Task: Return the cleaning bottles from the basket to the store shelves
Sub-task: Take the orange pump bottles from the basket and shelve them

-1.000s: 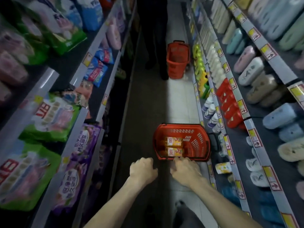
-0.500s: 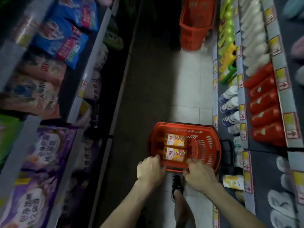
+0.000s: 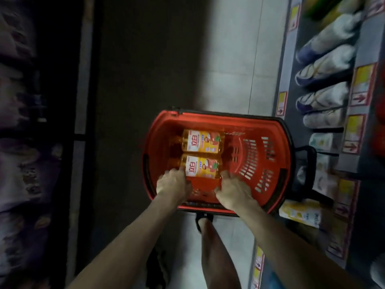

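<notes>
Cleaning bottles are lying side by side at the left end of the basket. We are starting the pick-up. Our left grip and right grip are touching the ends of the near bottle, though we cannot tell whether they are clasping it. Next we are needing a level lift to the shelves.

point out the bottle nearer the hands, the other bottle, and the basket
near bottle (image 3: 201, 168), head view, on its label.
far bottle (image 3: 203, 141), head view, on its label.
red basket (image 3: 252, 155), head view, on the slotted inside to the right of the bottles.
</notes>
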`<control>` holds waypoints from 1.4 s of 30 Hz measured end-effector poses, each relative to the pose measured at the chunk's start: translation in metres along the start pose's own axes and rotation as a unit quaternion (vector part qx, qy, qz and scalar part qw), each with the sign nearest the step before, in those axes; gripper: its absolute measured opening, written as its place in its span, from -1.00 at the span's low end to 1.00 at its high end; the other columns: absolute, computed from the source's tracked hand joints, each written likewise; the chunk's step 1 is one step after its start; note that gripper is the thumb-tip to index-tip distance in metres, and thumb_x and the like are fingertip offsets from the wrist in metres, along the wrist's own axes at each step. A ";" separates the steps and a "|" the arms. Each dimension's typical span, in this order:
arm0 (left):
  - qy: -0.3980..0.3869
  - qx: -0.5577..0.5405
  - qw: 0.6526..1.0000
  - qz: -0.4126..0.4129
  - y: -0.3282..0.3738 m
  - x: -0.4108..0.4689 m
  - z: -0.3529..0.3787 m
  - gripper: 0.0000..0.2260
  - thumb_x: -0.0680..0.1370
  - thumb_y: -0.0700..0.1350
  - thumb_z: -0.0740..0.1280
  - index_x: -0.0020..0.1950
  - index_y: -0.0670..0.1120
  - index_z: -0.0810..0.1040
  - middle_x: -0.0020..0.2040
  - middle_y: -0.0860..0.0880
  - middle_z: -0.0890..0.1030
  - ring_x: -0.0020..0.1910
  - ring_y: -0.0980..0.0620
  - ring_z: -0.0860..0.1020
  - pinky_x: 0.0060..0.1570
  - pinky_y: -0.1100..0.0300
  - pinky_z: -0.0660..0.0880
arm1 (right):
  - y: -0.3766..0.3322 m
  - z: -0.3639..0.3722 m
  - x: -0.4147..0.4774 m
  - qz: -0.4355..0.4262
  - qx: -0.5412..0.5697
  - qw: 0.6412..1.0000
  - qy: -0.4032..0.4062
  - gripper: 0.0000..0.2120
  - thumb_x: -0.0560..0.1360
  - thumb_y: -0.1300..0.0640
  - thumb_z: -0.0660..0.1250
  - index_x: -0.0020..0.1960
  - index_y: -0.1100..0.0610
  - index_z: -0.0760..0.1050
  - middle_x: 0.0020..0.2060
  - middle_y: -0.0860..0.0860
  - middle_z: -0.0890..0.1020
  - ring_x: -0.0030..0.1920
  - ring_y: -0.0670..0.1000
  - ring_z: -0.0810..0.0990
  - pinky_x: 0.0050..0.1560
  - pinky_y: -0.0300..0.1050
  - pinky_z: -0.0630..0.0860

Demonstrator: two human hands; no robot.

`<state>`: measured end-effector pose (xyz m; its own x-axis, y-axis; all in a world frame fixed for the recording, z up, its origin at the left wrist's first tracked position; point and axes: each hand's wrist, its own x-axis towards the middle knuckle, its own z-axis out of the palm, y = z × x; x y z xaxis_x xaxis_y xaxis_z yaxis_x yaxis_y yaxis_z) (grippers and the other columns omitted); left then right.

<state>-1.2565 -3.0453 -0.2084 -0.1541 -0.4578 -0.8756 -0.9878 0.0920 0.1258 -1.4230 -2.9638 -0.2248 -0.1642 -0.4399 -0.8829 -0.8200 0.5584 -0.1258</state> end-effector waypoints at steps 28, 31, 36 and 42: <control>0.001 -0.433 0.879 -0.198 -0.017 0.175 0.111 -0.51 0.41 0.11 0.25 0.35 0.08 0.49 0.01 -0.03 0.71 -0.02 -0.08 0.69 0.09 -0.07 0.68 | 0.019 0.080 0.143 0.161 0.465 0.867 -0.075 -0.21 0.53 -0.02 0.50 0.59 0.09 0.13 0.43 0.08 0.46 0.40 0.15 0.47 0.35 0.04 0.38; 0.005 -0.454 0.870 -0.191 -0.011 0.162 0.101 -0.67 0.52 -0.02 0.30 0.29 0.11 0.48 -0.03 0.04 0.69 -0.08 0.02 0.67 -0.07 0.11 0.63 | 0.023 0.074 0.124 0.162 0.470 0.865 -0.069 -0.25 0.54 0.03 0.49 0.56 0.09 0.14 0.35 0.08 0.48 0.27 0.10 0.48 0.25 0.01 0.38; -0.005 -0.472 0.867 -0.163 0.001 0.132 0.079 -0.47 0.54 -0.01 0.29 0.54 0.14 0.41 0.12 0.00 0.70 -0.01 0.06 0.66 -0.14 0.19 0.56 | 0.027 0.067 0.089 0.156 0.476 0.866 -0.023 -0.19 0.51 0.04 0.52 0.58 0.07 0.12 0.37 0.07 0.50 0.37 0.14 0.50 0.44 0.09 0.42; -0.013 -0.476 0.870 -0.132 0.019 0.067 0.034 -0.29 0.43 0.08 0.27 0.62 0.22 0.29 0.11 0.02 0.63 -0.01 0.06 0.58 0.06 0.09 0.53 | 0.017 0.044 0.033 0.137 0.487 0.861 0.055 0.02 0.32 -0.17 0.55 0.57 0.08 0.05 0.37 0.10 0.44 0.44 0.15 0.42 0.50 0.16 0.37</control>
<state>-1.2846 -3.0437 -0.2803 0.0691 -0.3313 -0.9410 -0.5630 -0.7917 0.2374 -1.4183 -2.9373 -0.2758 -0.3728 -0.2323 -0.8984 0.0971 0.9531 -0.2868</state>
